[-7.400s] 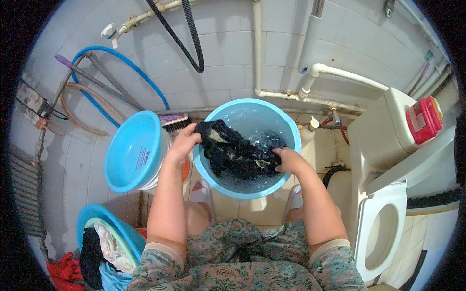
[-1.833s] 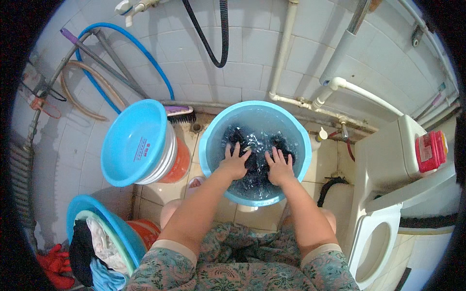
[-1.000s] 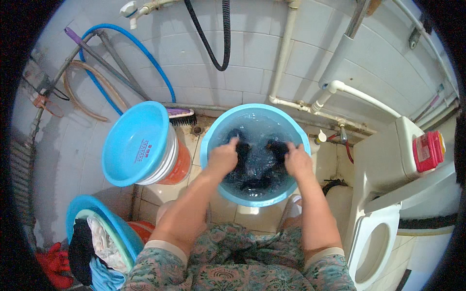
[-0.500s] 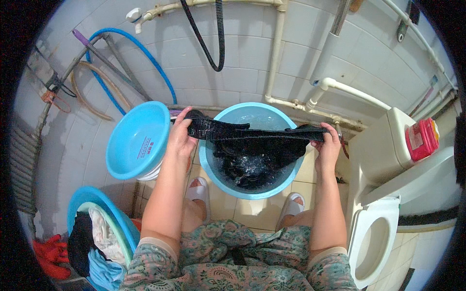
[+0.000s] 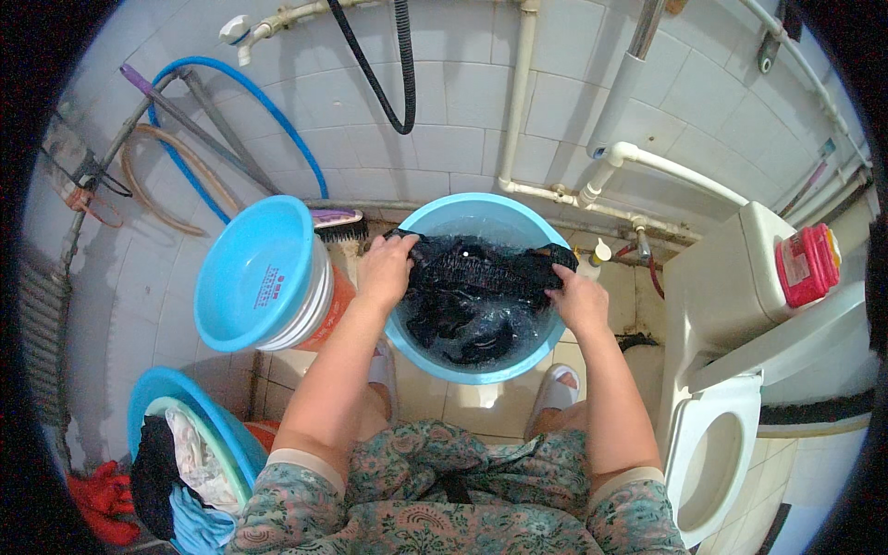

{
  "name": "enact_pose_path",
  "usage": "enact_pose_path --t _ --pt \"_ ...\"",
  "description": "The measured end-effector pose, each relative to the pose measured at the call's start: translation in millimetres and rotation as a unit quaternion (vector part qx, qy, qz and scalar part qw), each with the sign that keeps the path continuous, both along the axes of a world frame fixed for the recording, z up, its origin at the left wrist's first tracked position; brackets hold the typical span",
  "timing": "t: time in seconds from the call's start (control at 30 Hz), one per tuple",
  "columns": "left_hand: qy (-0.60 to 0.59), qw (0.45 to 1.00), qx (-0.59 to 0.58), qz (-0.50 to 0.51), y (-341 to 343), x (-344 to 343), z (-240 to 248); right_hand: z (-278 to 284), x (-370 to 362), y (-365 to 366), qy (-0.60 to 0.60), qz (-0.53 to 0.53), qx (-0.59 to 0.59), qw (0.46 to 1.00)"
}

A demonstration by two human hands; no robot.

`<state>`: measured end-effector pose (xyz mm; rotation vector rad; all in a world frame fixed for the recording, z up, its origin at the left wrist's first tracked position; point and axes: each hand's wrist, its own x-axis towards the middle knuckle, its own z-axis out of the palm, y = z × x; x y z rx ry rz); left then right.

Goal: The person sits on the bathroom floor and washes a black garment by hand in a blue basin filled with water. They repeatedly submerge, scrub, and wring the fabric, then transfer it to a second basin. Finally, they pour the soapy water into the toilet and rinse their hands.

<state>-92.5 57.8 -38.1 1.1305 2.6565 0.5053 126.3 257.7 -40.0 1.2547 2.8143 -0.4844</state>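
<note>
A black garment (image 5: pixel 476 277) with a gathered elastic waistband lies spread in a light blue basin (image 5: pixel 481 376), partly under soapy water. At the basin's left rim, my left hand (image 5: pixel 387 271) is closed on one end of the waistband. The other end is pinched in my right hand (image 5: pixel 580 298), over the right rim. The band stretches slack between them, low over the water, and the rest of the cloth bunches toward me.
A smaller blue basin (image 5: pixel 254 277) tops a bucket (image 5: pixel 335 310) on the left, near a scrubbing brush (image 5: pixel 340 222). A tub of clothes (image 5: pixel 166 381) stands lower left. Behind my right hand is a bottle (image 5: pixel 597 254); a toilet (image 5: pixel 680 435) stands at right.
Both hands have come down and closer together, lowering the black garment from taut above the basin into it. The brush and the bottle now show more fully.
</note>
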Motion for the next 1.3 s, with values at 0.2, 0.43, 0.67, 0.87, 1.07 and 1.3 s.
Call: enact_pose_path --t 0.2,0.43,0.67,0.87,1.07,1.3 --pt "0.08 0.97 0.164 -0.163 4.0 -4.0 -31.4 12.4 -4.7 -10.7 0.155 0.072 0.169 0.971" --pt "-0.037 0.984 0.089 -0.149 5.8 14.9 -58.4 -31.4 -8.7 -3.7 0.209 0.159 0.01 0.965" --pt "0.152 0.954 -0.146 -0.215 26.5 44.8 -78.5 -84.1 -22.9 -21.4 -0.066 0.232 0.143 0.96" --pt "0.021 0.947 -0.244 -0.209 34.9 41.9 -87.3 -117.4 -34.3 -22.7 -0.114 0.228 0.045 0.966" --pt "-0.002 0.944 -0.259 -0.203 37.1 43.3 -94.0 -113.8 -48.6 -27.7 -0.164 0.224 0.001 0.961" --pt "0.052 0.948 -0.24 -0.201 38.2 48.6 -110.6 -126.2 -49.7 -32.5 -0.132 0.19 0.015 0.973"
